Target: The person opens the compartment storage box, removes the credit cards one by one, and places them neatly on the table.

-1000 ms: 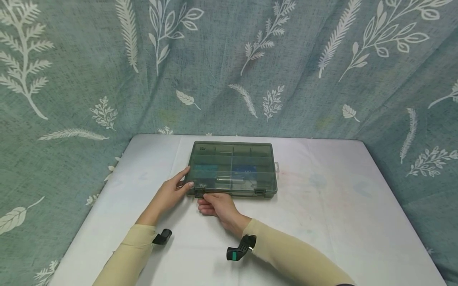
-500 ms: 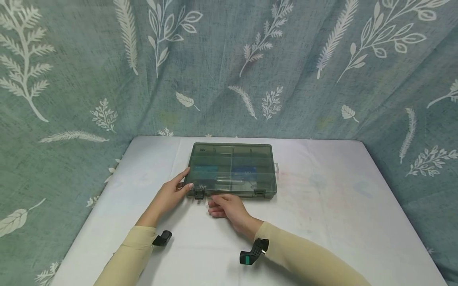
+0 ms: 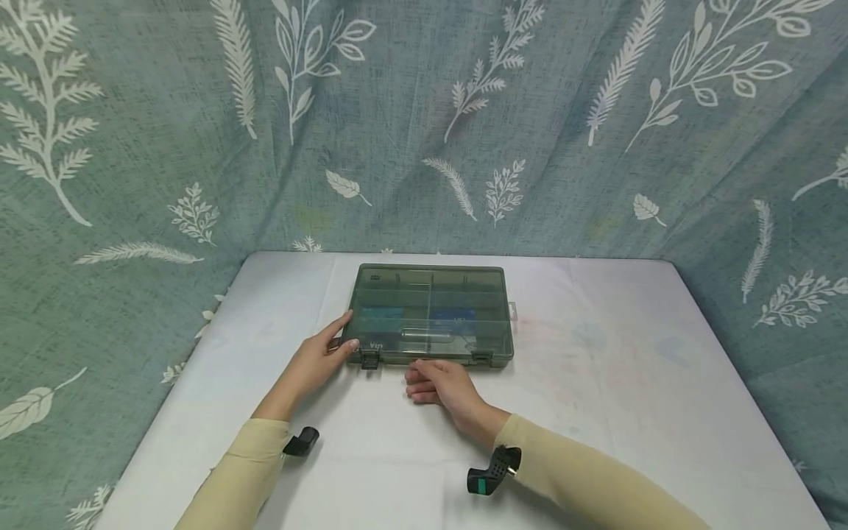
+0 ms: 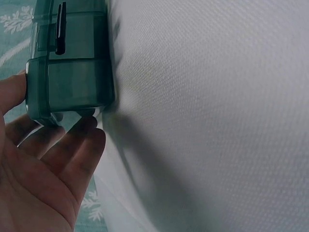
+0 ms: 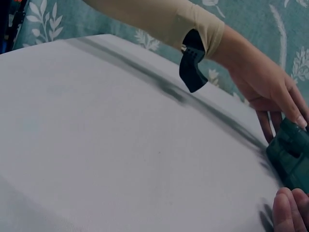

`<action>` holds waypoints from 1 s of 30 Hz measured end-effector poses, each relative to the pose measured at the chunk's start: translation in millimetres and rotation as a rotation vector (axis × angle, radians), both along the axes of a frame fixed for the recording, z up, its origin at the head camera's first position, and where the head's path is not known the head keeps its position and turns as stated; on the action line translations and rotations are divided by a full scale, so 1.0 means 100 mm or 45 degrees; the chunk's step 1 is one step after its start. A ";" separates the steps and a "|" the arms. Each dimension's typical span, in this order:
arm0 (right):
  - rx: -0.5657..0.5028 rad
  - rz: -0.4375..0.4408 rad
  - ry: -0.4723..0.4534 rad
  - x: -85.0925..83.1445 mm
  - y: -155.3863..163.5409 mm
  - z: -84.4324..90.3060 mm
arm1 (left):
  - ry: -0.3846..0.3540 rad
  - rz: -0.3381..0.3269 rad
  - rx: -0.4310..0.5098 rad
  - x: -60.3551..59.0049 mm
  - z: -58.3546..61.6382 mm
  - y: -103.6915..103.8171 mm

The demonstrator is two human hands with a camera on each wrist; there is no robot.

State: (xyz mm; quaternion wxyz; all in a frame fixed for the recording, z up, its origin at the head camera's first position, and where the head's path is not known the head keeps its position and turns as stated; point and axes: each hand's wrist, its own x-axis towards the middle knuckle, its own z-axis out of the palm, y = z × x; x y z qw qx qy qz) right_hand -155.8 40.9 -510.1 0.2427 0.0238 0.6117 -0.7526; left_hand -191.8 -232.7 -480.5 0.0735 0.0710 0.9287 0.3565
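The closed organizer box [image 3: 432, 315] lies flat with its long axis from 9 to 3 o'clock, latches toward 6, on the white table [image 3: 596, 412] before a leaf-patterned curtain [image 3: 424, 118]. The left hand [image 3: 316, 362] touches its 8 o'clock corner with straight fingers. The right hand [image 3: 442, 384] rests loosely curled on the table at 6 o'clock, holding nothing.

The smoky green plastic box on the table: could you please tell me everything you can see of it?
The box is a flat, translucent grey-green plastic organiser, lid shut, lying level on the white-covered table. Dividers and blue contents show through the lid. Two dark latches sit on its near edge, and a small tab juts from its right side. The left hand holds its near left corner, fingers on the side and thumb on top; the right hand rests just before the front edge.
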 end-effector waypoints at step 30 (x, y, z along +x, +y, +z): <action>0.080 -0.057 0.058 0.07 0.57 0.00 | 0.012 -0.006 0.005 0.00 -0.03 0.00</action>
